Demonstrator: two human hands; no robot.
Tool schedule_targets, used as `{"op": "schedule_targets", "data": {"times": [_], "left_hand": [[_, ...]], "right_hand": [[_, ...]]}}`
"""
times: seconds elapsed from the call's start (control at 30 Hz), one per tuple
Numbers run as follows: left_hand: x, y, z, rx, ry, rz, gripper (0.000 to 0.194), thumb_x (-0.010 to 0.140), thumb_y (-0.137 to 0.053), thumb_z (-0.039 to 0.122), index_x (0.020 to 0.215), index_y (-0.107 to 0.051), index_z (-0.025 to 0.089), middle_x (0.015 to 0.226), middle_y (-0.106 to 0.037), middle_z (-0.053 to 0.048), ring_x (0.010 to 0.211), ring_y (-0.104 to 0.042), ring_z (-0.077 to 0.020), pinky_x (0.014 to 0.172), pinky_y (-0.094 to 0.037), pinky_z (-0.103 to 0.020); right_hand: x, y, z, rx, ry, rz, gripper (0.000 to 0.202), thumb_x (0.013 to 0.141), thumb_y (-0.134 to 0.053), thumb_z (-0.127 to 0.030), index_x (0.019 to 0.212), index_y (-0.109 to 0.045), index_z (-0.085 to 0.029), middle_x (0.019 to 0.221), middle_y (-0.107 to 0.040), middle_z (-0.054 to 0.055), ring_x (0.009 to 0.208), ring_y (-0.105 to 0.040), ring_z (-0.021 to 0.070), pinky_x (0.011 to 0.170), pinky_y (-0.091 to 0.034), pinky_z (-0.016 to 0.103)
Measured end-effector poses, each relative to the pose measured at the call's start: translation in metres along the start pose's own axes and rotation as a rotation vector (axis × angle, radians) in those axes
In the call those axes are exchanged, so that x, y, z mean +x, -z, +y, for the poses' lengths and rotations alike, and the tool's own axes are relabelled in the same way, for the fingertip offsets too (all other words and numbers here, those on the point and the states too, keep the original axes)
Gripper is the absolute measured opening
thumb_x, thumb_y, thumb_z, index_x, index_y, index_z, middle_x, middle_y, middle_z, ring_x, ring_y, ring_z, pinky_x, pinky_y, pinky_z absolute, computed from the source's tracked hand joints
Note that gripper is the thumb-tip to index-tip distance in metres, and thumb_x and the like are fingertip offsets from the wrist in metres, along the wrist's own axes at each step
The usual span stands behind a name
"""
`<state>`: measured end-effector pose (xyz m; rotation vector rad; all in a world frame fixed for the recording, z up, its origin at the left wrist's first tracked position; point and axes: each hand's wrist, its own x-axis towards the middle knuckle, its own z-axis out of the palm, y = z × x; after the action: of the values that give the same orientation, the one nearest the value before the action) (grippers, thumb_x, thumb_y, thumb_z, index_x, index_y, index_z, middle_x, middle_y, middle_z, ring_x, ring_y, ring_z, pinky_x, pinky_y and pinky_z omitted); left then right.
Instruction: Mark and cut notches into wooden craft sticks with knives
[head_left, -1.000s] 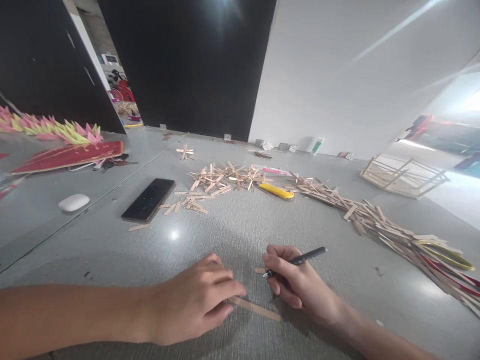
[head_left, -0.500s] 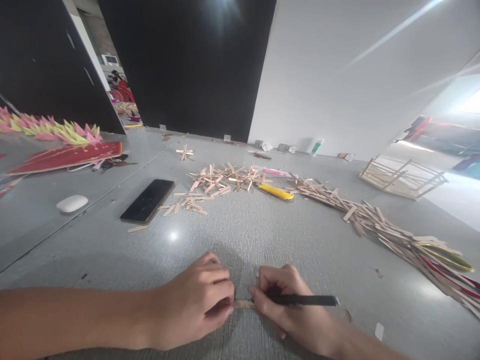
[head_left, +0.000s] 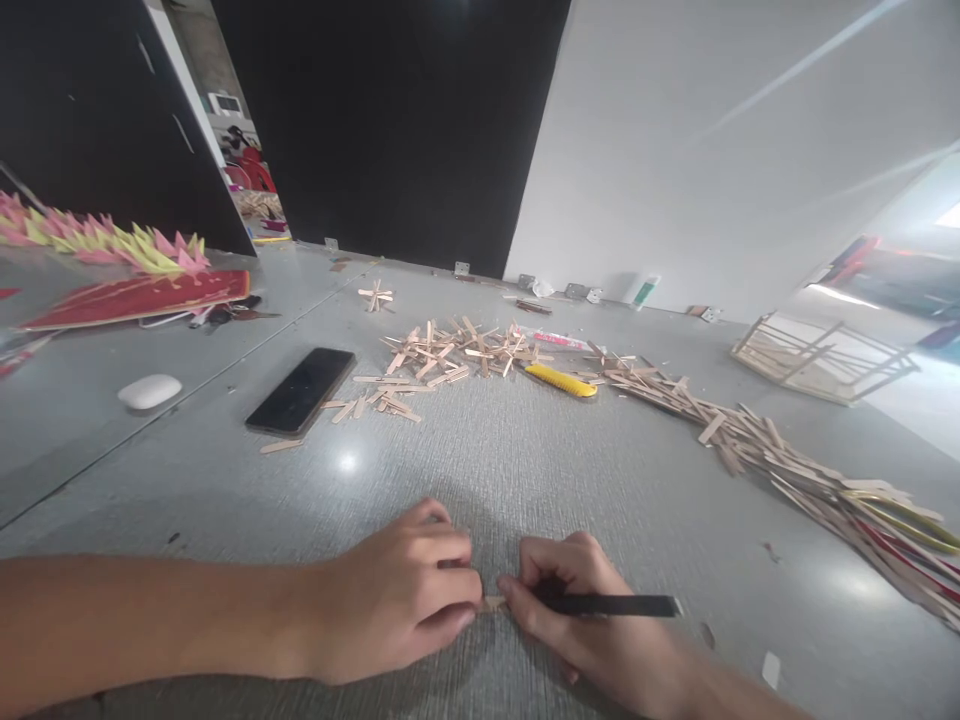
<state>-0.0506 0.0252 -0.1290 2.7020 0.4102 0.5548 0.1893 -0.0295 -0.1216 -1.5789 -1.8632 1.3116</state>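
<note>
Gripping the black pen (head_left: pixel 637 605), the fingers of your right hand (head_left: pixel 589 637) close near the lower center of the frame. The fingers of your left hand (head_left: pixel 420 600) curl closed over the wooden stick (head_left: pixel 492 604), visible between both hands. A phone (head_left: pixel 301 390) lies left of center; a yellow cutter (head_left: pixel 560 380) lies beside the scattered sticks (head_left: pixel 431 352), above center.
</note>
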Motion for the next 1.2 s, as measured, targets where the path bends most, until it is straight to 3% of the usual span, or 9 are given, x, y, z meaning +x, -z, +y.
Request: {"op": "schedule_targets", "data": {"times": [0.23, 0.33, 0.47, 0.8, 1.2], "left_hand": [[0.003, 0.017, 0.000, 0.118, -0.094, -0.123, 0.019, 0.104, -0.053, 0.015, 0.108, -0.071, 0.019, 0.080, -0.059, -0.001, 0.066, -0.050, -0.0177, 0.082, -0.045, -0.034], [0.004, 0.020, 0.001, 0.166, -0.114, -0.146, 0.019, 0.103, -0.052, 0.014, 0.105, -0.071, 0.019, 0.079, -0.058, -0.002, 0.064, -0.048, -0.0178, 0.079, -0.045, -0.034], [0.004, 0.021, 0.001, 0.202, -0.136, -0.147, 0.018, 0.100, -0.055, 0.011, 0.097, -0.071, 0.017, 0.078, -0.057, -0.002, 0.063, -0.047, -0.0177, 0.077, -0.045, -0.035], [0.005, 0.023, 0.004, 0.209, -0.115, -0.203, 0.021, 0.101, -0.051, 0.008, 0.103, -0.071, 0.016, 0.079, -0.057, -0.002, 0.065, -0.048, -0.0182, 0.078, -0.045, -0.036], [0.002, 0.021, 0.002, 0.210, -0.115, -0.176, 0.019, 0.099, -0.055, 0.006, 0.104, -0.070, 0.017, 0.079, -0.056, -0.002, 0.068, -0.049, -0.0189, 0.076, -0.044, -0.037]], "right_hand": [[0.003, -0.002, 0.002, -0.048, -0.021, 0.013, 0.038, 0.093, -0.053, -0.049, 0.067, -0.044, -0.023, 0.064, -0.043, -0.003, 0.045, -0.046, 0.0089, 0.036, -0.039, 0.019], [0.004, -0.001, 0.001, -0.068, -0.028, 0.003, 0.039, 0.093, -0.053, -0.051, 0.067, -0.044, -0.023, 0.064, -0.043, -0.003, 0.044, -0.044, 0.0083, 0.036, -0.038, 0.020], [0.005, 0.001, -0.002, -0.080, -0.044, -0.049, 0.039, 0.093, -0.053, -0.050, 0.067, -0.043, -0.023, 0.064, -0.043, -0.003, 0.046, -0.042, 0.0087, 0.038, -0.037, 0.021], [0.004, 0.003, -0.001, -0.100, 0.026, -0.033, 0.041, 0.096, -0.050, -0.046, 0.064, -0.040, -0.023, 0.061, -0.041, -0.003, 0.046, -0.044, 0.0093, 0.035, -0.039, 0.018], [0.006, 0.003, -0.005, -0.034, 0.052, -0.063, 0.043, 0.097, -0.050, -0.043, 0.062, -0.035, -0.024, 0.053, -0.037, -0.006, 0.038, -0.044, 0.0071, 0.035, -0.039, 0.018]]}}
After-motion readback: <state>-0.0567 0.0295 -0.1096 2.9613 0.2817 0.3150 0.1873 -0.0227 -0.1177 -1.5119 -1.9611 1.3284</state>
